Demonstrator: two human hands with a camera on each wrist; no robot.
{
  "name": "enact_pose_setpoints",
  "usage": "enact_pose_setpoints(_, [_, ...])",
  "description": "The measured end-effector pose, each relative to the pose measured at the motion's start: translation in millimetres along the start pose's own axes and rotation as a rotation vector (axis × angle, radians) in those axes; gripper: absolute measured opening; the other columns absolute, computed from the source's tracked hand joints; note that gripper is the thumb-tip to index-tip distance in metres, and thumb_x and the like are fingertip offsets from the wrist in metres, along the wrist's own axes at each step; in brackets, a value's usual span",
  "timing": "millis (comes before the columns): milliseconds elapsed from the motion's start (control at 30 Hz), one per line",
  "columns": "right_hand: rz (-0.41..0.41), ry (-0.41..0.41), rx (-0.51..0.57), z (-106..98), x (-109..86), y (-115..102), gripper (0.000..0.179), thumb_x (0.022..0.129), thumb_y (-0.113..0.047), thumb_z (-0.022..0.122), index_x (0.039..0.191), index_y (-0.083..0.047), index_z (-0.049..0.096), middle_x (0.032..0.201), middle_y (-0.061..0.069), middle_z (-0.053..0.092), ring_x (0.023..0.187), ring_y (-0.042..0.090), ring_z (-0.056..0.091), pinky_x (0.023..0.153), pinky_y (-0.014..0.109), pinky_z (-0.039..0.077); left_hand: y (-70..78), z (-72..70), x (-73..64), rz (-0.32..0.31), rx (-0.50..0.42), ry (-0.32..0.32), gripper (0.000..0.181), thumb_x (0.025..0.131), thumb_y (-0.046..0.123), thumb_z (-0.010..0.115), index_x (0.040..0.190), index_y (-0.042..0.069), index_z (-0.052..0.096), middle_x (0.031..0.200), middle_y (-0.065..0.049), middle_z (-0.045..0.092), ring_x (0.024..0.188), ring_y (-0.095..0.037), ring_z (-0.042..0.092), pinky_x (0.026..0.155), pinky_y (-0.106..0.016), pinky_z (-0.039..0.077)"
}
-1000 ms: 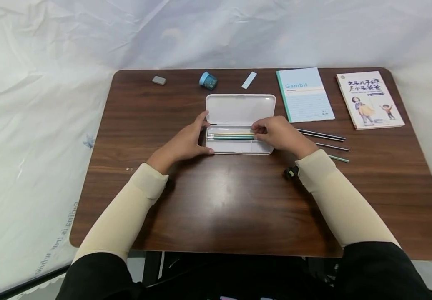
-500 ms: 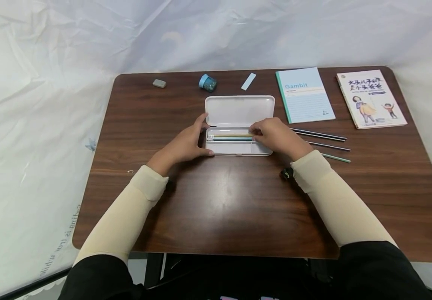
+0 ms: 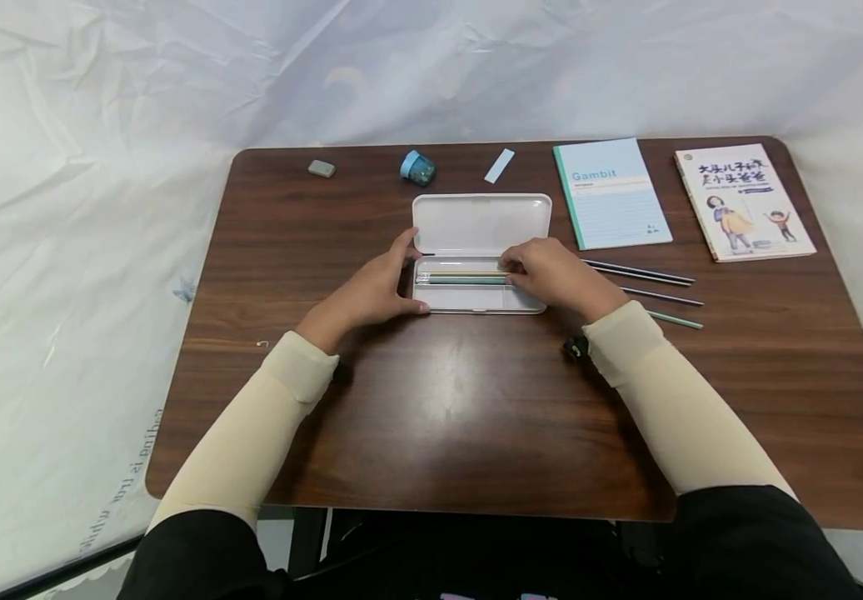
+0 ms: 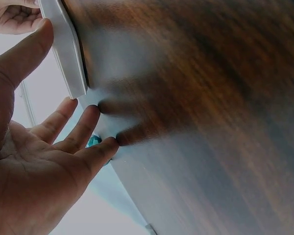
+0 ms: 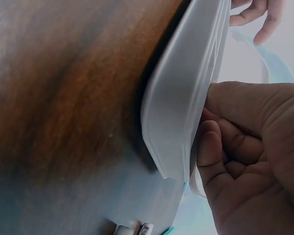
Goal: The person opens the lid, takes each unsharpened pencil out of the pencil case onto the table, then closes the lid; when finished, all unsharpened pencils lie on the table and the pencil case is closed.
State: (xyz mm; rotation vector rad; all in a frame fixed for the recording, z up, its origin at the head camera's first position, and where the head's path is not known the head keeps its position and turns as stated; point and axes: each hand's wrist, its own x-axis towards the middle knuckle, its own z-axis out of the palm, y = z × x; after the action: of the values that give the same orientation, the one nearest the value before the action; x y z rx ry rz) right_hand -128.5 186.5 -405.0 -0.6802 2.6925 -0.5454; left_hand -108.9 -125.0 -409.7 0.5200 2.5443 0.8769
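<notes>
An open white pencil case (image 3: 469,301) lies mid-table, its lid (image 3: 482,225) laid back. Several pencils (image 3: 461,281) lie lengthwise inside, their right ends hidden by my right hand (image 3: 557,273). That hand has curled fingers and pinches at the pencil ends; in the right wrist view the fingertips dip behind the case wall (image 5: 179,93), so the exact hold is hidden. My left hand (image 3: 371,287) steadies the case's left end, thumb at the front corner and forefinger near the hinge. In the left wrist view its fingers (image 4: 81,129) are spread and fairly straight.
More pencils (image 3: 645,273) lie on the table right of the case, partly behind the right forearm. Along the back are a grey eraser (image 3: 321,168), a blue-capped jar (image 3: 418,168), a pale strip (image 3: 500,166), a Gambit notebook (image 3: 613,196) and a picture-covered book (image 3: 745,204).
My right hand has shifted slightly left along the pencils inside the case, then stayed there. The left hand keeps its place on the case. The whole head view has moved a little.
</notes>
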Motion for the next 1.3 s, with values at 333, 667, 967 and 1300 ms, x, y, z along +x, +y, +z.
enact_pose_setpoints(333, [-0.032,0.001,-0.009,-1.4,-0.1,0.7,0.023,0.107,-0.008,0.074,0.127,0.001,0.079,0.123,0.02,0.081,0.113,0.034,0.077,0.099,0.053,0.061,0.7,1.3,0.7,-0.008,0.005,0.006,0.126,0.096,0.03,0.093,0.179,0.014,0.0,0.173,-0.012,0.047,0.163,-0.028,0.043,0.137,-0.049,0.031])
enact_pose_setpoints(667, [-0.002,0.04,0.082,-0.6,-7.8,8.5,0.02,0.109,-0.009,0.072,0.126,-0.001,0.08,0.118,0.017,0.081,0.106,0.029,0.075,0.094,0.051,0.061,2.0,2.2,0.6,0.001,0.002,0.004,0.127,0.095,0.03,0.093,0.179,0.013,0.0,0.173,-0.014,0.047,0.164,-0.03,0.042,0.137,-0.05,0.032])
enact_pose_setpoints(967, [0.056,0.171,0.244,-34.1,-56.4,12.4,0.017,0.109,-0.015,0.073,0.122,-0.01,0.082,0.108,0.011,0.076,0.1,0.025,0.066,0.086,0.04,0.054,-2.0,3.0,-2.0,0.001,0.025,0.005,0.126,0.096,0.03,0.092,0.179,0.014,-0.002,0.175,-0.015,0.046,0.164,-0.034,0.043,0.136,-0.054,0.032])
enact_pose_setpoints(1300, [0.238,0.265,0.259,-27.7,-156.9,71.0,0.014,0.104,-0.017,0.082,0.116,-0.01,0.083,0.107,0.009,0.079,0.092,0.016,0.063,0.076,0.014,0.048,-7.1,6.9,3.2,0.032,0.036,0.008,0.127,0.097,0.033,0.091,0.18,0.014,-0.003,0.174,-0.018,0.045,0.163,-0.037,0.043,0.135,-0.057,0.034])
